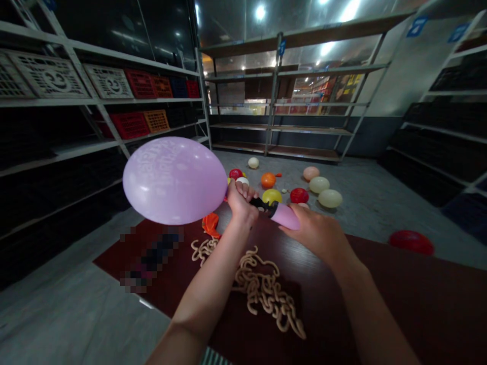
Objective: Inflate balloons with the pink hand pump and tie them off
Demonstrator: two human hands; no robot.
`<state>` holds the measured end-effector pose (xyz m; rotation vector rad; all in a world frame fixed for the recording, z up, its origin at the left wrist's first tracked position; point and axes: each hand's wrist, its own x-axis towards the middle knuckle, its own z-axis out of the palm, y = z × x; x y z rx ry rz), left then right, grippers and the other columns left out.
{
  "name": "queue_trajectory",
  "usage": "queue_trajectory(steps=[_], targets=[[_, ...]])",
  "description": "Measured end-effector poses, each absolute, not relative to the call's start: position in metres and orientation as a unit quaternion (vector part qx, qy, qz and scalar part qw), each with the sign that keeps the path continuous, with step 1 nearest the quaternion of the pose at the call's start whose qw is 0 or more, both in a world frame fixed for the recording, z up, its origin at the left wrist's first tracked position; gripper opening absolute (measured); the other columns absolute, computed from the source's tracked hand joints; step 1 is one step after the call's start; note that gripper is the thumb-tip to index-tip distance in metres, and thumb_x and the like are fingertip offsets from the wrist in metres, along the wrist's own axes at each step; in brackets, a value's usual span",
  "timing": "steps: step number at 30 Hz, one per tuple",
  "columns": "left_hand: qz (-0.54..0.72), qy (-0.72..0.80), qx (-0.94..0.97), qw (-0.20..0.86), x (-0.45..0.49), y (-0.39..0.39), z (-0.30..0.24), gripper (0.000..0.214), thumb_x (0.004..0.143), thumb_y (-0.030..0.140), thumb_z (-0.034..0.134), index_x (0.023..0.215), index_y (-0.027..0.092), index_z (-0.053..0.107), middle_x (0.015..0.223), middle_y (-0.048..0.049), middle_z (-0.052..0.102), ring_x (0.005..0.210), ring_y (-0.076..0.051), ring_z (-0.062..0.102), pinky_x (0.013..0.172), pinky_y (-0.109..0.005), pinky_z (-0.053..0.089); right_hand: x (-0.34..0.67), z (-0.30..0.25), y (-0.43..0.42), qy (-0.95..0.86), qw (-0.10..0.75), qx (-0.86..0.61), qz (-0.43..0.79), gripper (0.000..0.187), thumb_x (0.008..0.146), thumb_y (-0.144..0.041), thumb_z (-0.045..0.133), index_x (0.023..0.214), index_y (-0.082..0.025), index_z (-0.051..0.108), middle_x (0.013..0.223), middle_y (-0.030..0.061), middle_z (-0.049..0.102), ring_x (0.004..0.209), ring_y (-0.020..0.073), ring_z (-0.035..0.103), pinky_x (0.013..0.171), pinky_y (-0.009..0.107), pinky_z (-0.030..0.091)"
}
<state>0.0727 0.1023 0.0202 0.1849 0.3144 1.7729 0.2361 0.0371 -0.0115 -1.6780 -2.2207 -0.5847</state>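
A large inflated purple balloon (175,180) with pale printing points out to the left. Its neck end is in the closed fingers of my left hand (243,200), where the black nozzle of a hand pump meets it. My right hand (317,228) is wrapped round the pink barrel of the balloon pump (286,216). Both hands are above the dark red table (335,304). Below them lies a tangled heap of beige rubber bands or cords (262,289). A limp orange balloon (210,224) rests near the far table edge; my left hand hides the balloon's mouth.
Several inflated balloons lie on the floor beyond the table, among them an orange balloon (268,180) and a red balloon (411,242). A pixelated item (152,258) is at the table's left. Shelves with crates (110,81) stand left; a metal rack (277,101) is behind.
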Motion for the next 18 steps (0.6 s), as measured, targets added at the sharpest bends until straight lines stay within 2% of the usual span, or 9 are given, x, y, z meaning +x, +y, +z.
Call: queue_trajectory(steps=[3,7,11,15,18], targets=[[0.779,0.137,0.085,0.606,0.059,0.108,0.023,0.049,0.099,0.019,0.041,0.053,0.019,0.024,0.041,0.0075,0.021,0.033,-0.006,0.019,0.041,-0.023,0.023,0.24,-0.015,0.041,-0.764,0.142,-0.6,-0.191,0.032,0.085,-0.046,0.061,0.109,-0.026,0.066,0.087,0.0071,0.074,0.071,0.0269,0.069,0.053,0.032,0.04],[0.793,0.144,0.081,0.586,0.031,0.117,0.026,0.05,0.101,0.021,0.038,0.053,0.019,0.024,0.041,0.0079,0.02,0.033,-0.006,0.018,0.042,-0.023,0.022,0.246,-0.016,0.044,-0.767,0.127,-0.603,-0.176,0.04,0.085,-0.05,0.063,0.114,-0.023,0.065,0.095,0.0101,0.074,0.071,0.0269,0.069,0.055,0.033,0.04],[0.804,0.15,0.072,0.571,0.003,0.129,0.024,0.053,0.101,0.031,0.047,0.055,0.02,0.024,0.042,0.0085,0.019,0.035,-0.006,0.017,0.045,-0.024,0.023,0.246,-0.014,0.044,-0.763,0.101,-0.62,-0.153,0.039,0.088,-0.047,0.062,0.115,-0.02,0.063,0.097,0.0125,0.074,0.079,0.0277,0.069,0.059,0.034,0.042],[0.812,0.143,0.063,0.562,-0.005,0.134,0.023,0.051,0.103,0.026,0.04,0.055,0.02,0.022,0.044,0.008,0.018,0.037,-0.007,0.015,0.045,-0.025,0.021,0.247,-0.012,0.042,-0.762,0.101,-0.627,-0.126,0.041,0.09,-0.048,0.059,0.12,-0.02,0.061,0.101,0.0133,0.074,0.082,0.0266,0.068,0.062,0.034,0.043],[0.814,0.141,0.084,0.557,0.004,0.131,0.025,0.05,0.103,0.028,0.038,0.056,0.02,0.022,0.044,0.0078,0.018,0.036,-0.008,0.018,0.044,-0.025,0.023,0.253,-0.012,0.036,-0.761,0.129,-0.622,-0.134,0.038,0.09,-0.049,0.057,0.118,-0.024,0.063,0.097,0.0118,0.074,0.074,0.0262,0.066,0.059,0.034,0.039]])
